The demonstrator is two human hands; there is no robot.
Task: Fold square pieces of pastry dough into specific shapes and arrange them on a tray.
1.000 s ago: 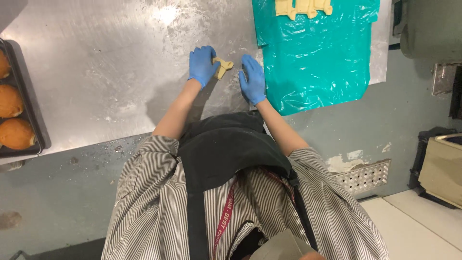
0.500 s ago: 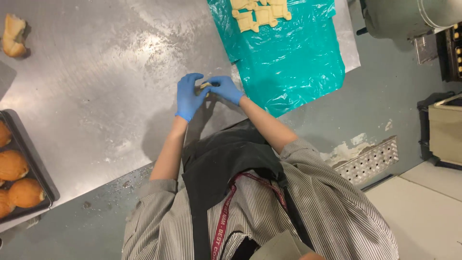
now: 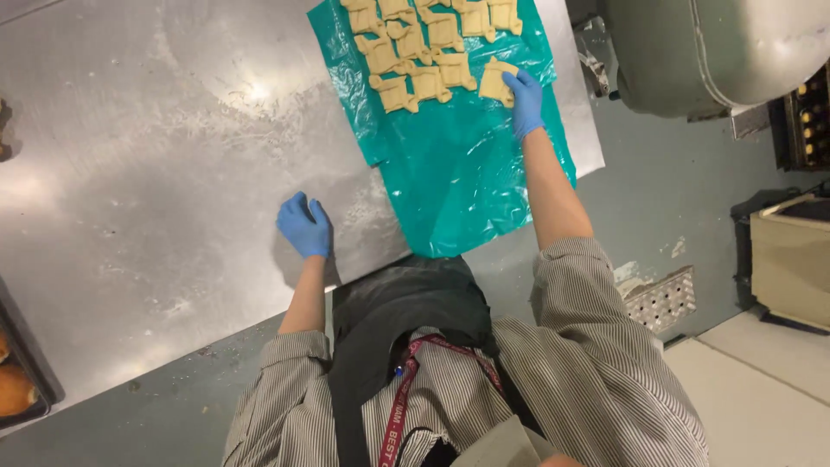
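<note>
My right hand (image 3: 525, 101), in a blue glove, reaches out over a teal plastic sheet (image 3: 458, 173) and holds a pale piece of dough (image 3: 496, 82) at the sheet's far right. Several similar shaped dough pieces (image 3: 413, 52) lie in rows on the sheet to its left. My left hand (image 3: 304, 226), also gloved in blue, rests flat on the steel table (image 3: 156, 156) near its front edge, holding nothing.
A dark baking tray (image 3: 26, 380) with browned rolls sits at the table's left front corner. A large grey metal machine (image 3: 718, 52) stands to the right beyond the table. A beige bin (image 3: 791, 259) and a floor drain grate (image 3: 661, 298) lie on the right.
Both hands were together at the table's front, shaping a dough piece. My right hand has carried it out onto the teal sheet; my left hand has stayed on the table.
</note>
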